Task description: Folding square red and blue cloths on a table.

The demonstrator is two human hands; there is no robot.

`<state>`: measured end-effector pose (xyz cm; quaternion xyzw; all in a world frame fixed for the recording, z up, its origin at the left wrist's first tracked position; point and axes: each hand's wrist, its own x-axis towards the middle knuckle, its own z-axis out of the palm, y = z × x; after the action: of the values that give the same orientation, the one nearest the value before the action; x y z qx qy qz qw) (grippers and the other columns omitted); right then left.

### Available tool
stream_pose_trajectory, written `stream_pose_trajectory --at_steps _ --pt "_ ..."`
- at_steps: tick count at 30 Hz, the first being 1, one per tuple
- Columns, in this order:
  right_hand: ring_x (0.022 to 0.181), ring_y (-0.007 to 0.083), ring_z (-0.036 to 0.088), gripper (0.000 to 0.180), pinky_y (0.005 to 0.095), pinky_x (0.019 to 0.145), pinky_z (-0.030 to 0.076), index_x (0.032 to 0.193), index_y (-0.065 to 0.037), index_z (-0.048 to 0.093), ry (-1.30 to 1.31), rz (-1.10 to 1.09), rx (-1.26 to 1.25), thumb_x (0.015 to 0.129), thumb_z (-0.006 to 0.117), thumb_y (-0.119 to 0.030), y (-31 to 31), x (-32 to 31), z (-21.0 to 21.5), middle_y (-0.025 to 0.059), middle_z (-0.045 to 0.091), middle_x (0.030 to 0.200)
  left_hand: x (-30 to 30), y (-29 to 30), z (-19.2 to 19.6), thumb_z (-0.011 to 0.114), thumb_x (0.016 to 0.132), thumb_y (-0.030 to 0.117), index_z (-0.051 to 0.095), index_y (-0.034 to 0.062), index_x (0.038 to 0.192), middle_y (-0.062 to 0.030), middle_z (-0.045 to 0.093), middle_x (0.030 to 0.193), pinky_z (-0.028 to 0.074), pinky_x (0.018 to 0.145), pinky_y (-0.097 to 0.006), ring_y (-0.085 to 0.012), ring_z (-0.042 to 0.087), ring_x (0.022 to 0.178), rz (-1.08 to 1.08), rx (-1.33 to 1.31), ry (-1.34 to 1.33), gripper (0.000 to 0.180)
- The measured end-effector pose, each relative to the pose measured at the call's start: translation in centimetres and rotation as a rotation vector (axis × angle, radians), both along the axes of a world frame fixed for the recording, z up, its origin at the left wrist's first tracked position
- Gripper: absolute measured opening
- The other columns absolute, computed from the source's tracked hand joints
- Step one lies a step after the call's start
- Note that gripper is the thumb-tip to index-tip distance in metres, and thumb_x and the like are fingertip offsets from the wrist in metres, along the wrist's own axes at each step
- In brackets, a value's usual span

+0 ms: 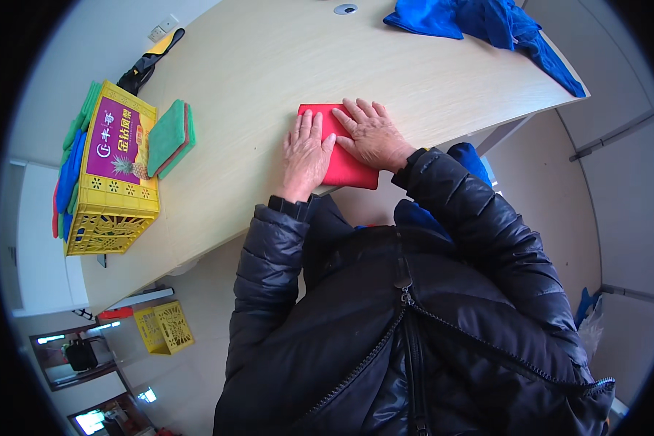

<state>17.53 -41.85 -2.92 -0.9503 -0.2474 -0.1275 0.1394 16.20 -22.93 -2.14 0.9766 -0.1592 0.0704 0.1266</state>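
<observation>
A folded red cloth (346, 171) lies on the pale wooden table (269, 73) near its front edge. My left hand (305, 156) rests flat on the cloth's left part, fingers spread and pointing away from me. My right hand (373, 134) lies flat on the cloth's right part, fingers angled to the left, its fingertips next to my left hand. Both palms press down on the cloth; neither hand grips anything.
A yellow plastic crate (109, 192) with coloured cloths hung over its side stands at the table's left. A small stack of folded green and red cloths (171, 136) lies beside it. Blue cloths (487, 25) are heaped at the far right. Another yellow crate (166, 327) sits on the floor.
</observation>
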Motion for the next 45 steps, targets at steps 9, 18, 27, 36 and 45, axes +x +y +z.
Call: stream_pose_trajectory --at_steps 9,18,27,36,45 --pt "0.138 0.0381 0.040 0.063 0.0519 0.114 0.030 0.148 -0.004 0.044 -0.019 -0.131 -0.043 0.099 0.051 -0.042 1.4 -2.9 1.4 0.0227 0.041 0.152 -1.5 -0.1 0.6 0.047 0.103 0.045 0.042 0.0031 0.151 -0.0170 0.035 0.160 0.020 0.122 -0.051 -0.0329 0.030 0.149 -0.108 0.009 -0.097 0.063" --pt "0.144 0.0381 0.035 0.054 0.0517 0.115 0.033 0.149 -0.013 0.048 -0.037 0.212 -0.089 0.103 0.046 -0.040 1.2 -0.2 2.0 0.0128 0.037 0.159 -7.7 -0.8 0.7 0.061 0.096 0.044 0.041 -0.0014 0.149 -0.0201 0.034 0.159 0.019 0.122 -0.052 -0.0348 0.029 0.149 -0.070 0.057 -0.097 0.073" --pt "0.147 0.0356 0.033 0.050 0.0500 0.119 0.029 0.151 -0.019 0.047 0.007 0.226 -0.153 0.105 0.042 -0.040 0.9 0.6 1.0 0.0084 0.034 0.162 -7.7 0.0 0.0 0.060 0.096 0.047 0.037 -0.0014 0.152 -0.0205 0.033 0.160 0.018 0.122 -0.052 -0.0342 0.027 0.150 -0.104 0.024 -0.144 0.077" --pt "0.149 0.0346 0.029 0.056 0.0538 0.119 0.027 0.151 -0.014 0.044 -0.065 0.259 -0.123 0.103 0.044 -0.043 2.4 0.1 0.9 0.0100 0.037 0.159 -7.2 2.8 0.0 0.053 0.101 0.046 0.037 0.0027 0.153 -0.0186 0.033 0.160 0.020 0.122 -0.052 -0.0345 0.028 0.150 -0.014 -0.003 -0.112 0.070" --pt "0.147 0.0359 0.029 0.058 0.0554 0.115 0.030 0.152 -0.013 0.043 0.135 0.027 -0.034 0.103 0.044 -0.044 3.3 2.0 1.2 0.0103 0.039 0.158 -3.5 3.6 1.2 0.053 0.100 0.047 0.038 0.0040 0.153 -0.0169 0.030 0.162 0.018 0.122 -0.054 -0.0341 0.026 0.151 0.149 0.155 -0.232 0.070"
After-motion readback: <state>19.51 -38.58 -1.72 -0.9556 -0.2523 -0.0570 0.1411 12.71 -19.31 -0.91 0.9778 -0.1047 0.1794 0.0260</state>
